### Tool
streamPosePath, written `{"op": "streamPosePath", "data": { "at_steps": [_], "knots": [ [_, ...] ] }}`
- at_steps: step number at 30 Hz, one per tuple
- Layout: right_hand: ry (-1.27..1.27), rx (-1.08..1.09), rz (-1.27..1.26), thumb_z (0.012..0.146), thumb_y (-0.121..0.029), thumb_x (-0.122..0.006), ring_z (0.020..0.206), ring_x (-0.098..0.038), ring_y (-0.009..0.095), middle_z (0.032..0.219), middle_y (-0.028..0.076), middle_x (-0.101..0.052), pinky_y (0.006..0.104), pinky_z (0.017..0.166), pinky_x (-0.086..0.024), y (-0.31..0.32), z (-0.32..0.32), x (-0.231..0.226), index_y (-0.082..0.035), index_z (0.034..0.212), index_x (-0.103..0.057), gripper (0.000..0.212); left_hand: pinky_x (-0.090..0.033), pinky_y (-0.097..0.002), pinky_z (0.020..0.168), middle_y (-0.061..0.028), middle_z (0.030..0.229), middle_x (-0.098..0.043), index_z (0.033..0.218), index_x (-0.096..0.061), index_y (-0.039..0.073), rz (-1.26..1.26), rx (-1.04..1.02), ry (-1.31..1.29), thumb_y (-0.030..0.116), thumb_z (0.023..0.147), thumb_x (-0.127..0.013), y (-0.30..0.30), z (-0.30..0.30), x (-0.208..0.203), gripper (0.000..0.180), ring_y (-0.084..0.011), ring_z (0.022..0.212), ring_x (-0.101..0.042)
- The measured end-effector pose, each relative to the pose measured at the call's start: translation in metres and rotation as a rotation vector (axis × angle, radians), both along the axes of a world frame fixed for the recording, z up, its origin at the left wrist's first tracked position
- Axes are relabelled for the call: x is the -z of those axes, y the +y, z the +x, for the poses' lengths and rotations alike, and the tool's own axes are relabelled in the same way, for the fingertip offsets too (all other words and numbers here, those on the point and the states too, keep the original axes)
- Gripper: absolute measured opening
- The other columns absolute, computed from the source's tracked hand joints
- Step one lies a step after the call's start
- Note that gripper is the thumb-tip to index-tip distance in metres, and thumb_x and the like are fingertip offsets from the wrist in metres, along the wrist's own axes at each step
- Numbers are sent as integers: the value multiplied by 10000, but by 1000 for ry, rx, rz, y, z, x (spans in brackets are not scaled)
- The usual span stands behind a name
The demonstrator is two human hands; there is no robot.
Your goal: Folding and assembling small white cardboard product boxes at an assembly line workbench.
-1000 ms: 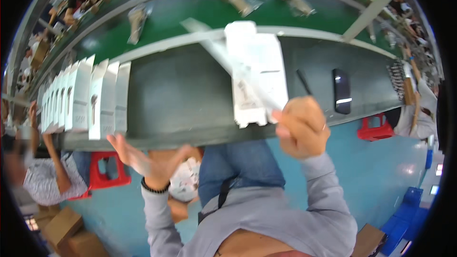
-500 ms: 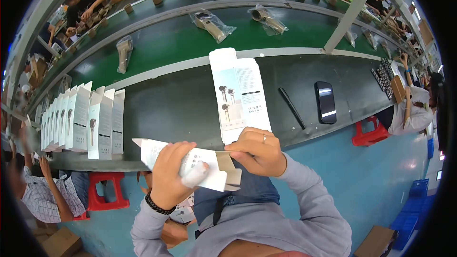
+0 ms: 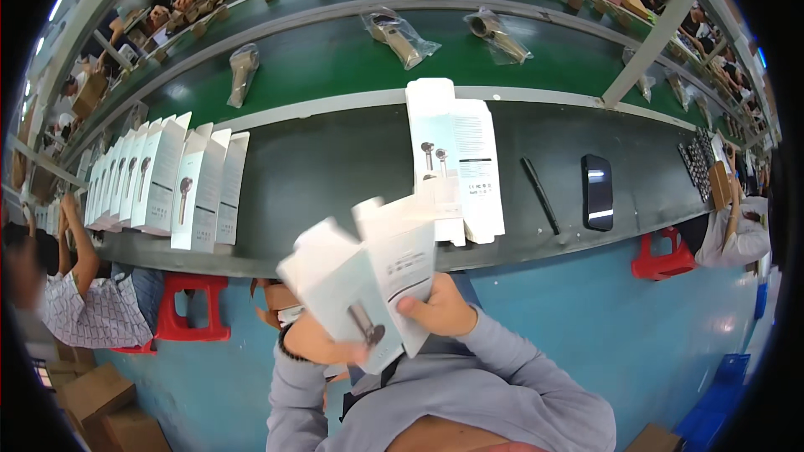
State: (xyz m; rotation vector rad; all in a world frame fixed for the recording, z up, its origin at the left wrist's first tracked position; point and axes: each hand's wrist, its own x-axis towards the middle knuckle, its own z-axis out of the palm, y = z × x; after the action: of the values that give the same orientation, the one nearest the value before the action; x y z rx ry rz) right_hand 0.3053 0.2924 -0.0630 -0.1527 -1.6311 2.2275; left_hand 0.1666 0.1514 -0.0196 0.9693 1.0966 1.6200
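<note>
Above my lap, both hands hold a white and pale-blue carton (image 3: 335, 289), blurred by motion. A handheld device with a round head is printed on one face and small text on another, with flaps sticking out at the upper end. My left hand (image 3: 322, 341) grips its lower left side, fingers across the printed face. My right hand (image 3: 442, 310) grips the right side, thumb on the text panel. Just beyond, a few flattened cartons (image 3: 479, 167) lie overlapping on the dark workbench (image 3: 335, 159), partly covered by the held carton.
Several standing cartons (image 3: 197, 192) line the bench's left end. A black pen (image 3: 541, 195) and a phone (image 3: 597, 192) lie on the right. Bagged devices (image 3: 402, 38) rest on the green conveyor (image 3: 310, 59). Red stools (image 3: 193, 308) and other people are on both sides.
The carton has been turned from lying sideways to pointing away from me, its printed device now visible. My right hand has moved from the end flap to the carton's side. The view has shifted.
</note>
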Motion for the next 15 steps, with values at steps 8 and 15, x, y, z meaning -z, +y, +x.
{"op": "streamPosePath", "data": {
  "at_steps": [8, 15],
  "knots": [
    [115, 88, -136, 790, -404, -654, 1206, -393, 222, 1314, 147, -395, 348, 984, -318, 0, -13, 23, 7, 1326, -240, 792, -380, -418, 946, -223, 1310, -366, 1368, -199, 6, 80, -222, -115, 296, 457, -893, 23, 18, 22, 1181, -326, 1177, -425],
    [171, 331, 31, 722, -409, -725, 1222, -353, 214, 1337, 140, -334, 357, 1008, -285, -20, -29, 20, -2, 1383, -94, 1000, -294, -495, 990, -296, 1365, -266, 1377, -182, 15, -150, -472, 699, 331, 550, -831, 30, 22, 21, 1098, -411, 1277, -285]
  ]
}}
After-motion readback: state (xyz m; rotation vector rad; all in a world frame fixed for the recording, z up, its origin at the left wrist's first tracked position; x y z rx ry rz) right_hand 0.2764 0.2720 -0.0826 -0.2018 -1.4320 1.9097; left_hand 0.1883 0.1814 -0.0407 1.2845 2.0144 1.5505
